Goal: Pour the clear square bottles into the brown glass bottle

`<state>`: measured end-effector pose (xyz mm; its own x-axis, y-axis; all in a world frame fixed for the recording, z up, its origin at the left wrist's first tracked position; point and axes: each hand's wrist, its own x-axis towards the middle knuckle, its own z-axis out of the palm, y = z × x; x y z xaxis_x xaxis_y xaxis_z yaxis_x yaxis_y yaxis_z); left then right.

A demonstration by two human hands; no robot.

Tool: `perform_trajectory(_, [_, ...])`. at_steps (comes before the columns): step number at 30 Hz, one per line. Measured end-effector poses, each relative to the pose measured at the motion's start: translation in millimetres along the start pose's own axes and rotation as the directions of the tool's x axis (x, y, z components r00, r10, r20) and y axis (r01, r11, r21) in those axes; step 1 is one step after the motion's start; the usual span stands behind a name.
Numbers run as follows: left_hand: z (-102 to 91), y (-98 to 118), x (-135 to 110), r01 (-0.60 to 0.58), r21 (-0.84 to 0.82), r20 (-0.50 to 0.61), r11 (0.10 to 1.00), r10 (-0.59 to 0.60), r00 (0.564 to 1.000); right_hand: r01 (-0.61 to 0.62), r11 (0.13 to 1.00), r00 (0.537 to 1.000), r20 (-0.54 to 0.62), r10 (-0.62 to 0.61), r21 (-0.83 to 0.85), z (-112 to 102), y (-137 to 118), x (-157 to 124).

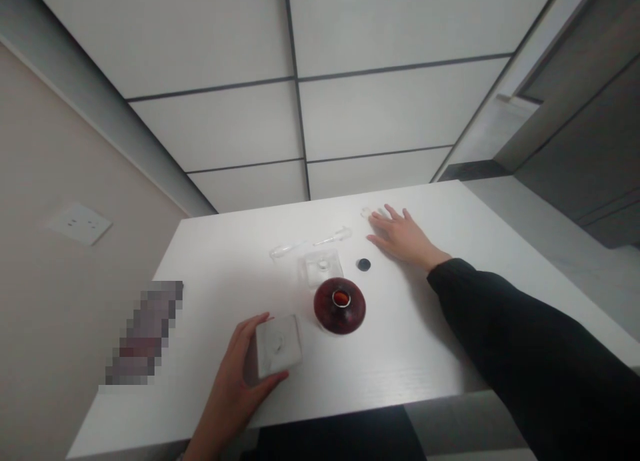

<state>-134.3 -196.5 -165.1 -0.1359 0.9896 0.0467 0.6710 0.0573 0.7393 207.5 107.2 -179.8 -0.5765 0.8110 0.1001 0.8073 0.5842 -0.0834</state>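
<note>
My left hand (235, 381) is wrapped around the sides of a clear, whitish square block (285, 357) with a round mark in its top, at the table's near side. My right hand (403, 237) lies palm down at the far right, fingers spread. A small clear piece (366, 213) shows by its fingertips; whether they touch it I cannot tell. Between the hands stands a dark red, rounded glass vessel (327, 317) with a silvery ring at its opening. Just behind it is a second clear square block (315, 269). A small black disc (364, 265) lies nearer my right hand.
Two clear dropper-like pieces (287, 249) lie behind the second block. The white table (400, 361) has a blurred-out rectangular object (145, 334) at its left edge. White panels (240, 134) rise behind the table, and a wall with a socket (83, 222) is on the left.
</note>
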Motion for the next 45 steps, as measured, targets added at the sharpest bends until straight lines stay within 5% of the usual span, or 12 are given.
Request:
perform_trajectory(6, [4.3,-1.0,1.2,-0.019,-0.023,-0.017,1.0,0.019,1.0,0.068,0.942,0.998,-0.017,-0.066,0.328,-12.9,-3.1,-41.6])
perform_trajectory(8, [4.7,-0.8,1.5,-0.035,-0.022,-0.009,0.999,0.035,0.999,-0.007,0.862,0.992,-0.107,0.071,0.506,-22.1,-2.7,-57.5])
perform_trajectory(12, [4.6,2.6,2.1,-0.057,-0.027,0.007,0.998,0.057,0.998,-0.074,0.65,0.886,-0.25,0.391,0.756,-43.4,-33.5,-90.5])
perform_trajectory(16, [5.7,5.5,3.7,-0.076,-0.041,0.009,0.996,0.076,0.997,0.132,0.504,0.947,-0.258,0.189,0.853,-49.6,-99.9,-114.3])
perform_trajectory(19, [6.8,5.2,4.3,-0.061,-0.058,0.009,0.996,0.061,0.998,0.197,0.555,0.946,-0.306,0.109,0.808,-40.2,-142.2,-120.1])
perform_trajectory(23, [6.1,5.0,3.5,0.012,-0.078,0.022,0.997,-0.011,1.0,0.144,0.675,0.918,-0.352,0.182,0.723,-28.6,-165.1,-119.8])
perform_trajectory(27, [3.9,7.2,2.4,0.03,-0.079,-0.01,0.996,-0.031,0.999,0.078,0.697,0.88,-0.378,0.289,0.713,-34.6,-154.0,-130.9])
perform_trajectory(32, [5.0,8.8,0.8,0.038,-0.137,-0.069,0.99,-0.048,0.996,0.008,0.657,0.762,-0.43,0.484,0.754,-43.8,-119.6,-166.2])
perform_trajectory(36, [4.2,9.7,-0.6,0.094,-0.208,-0.113,0.974,-0.119,0.986,-0.023,0.635,0.714,-0.432,0.551,0.772,-37.3,-101.8,-189.8])
perform_trajectory(45, [-10.7,33.9,4.7,0.08,-0.263,-0.197,0.962,-0.134,0.971,-0.039,0.624,0.777,-0.369,0.511,0.781,-17.5,-123.2,-188.1])
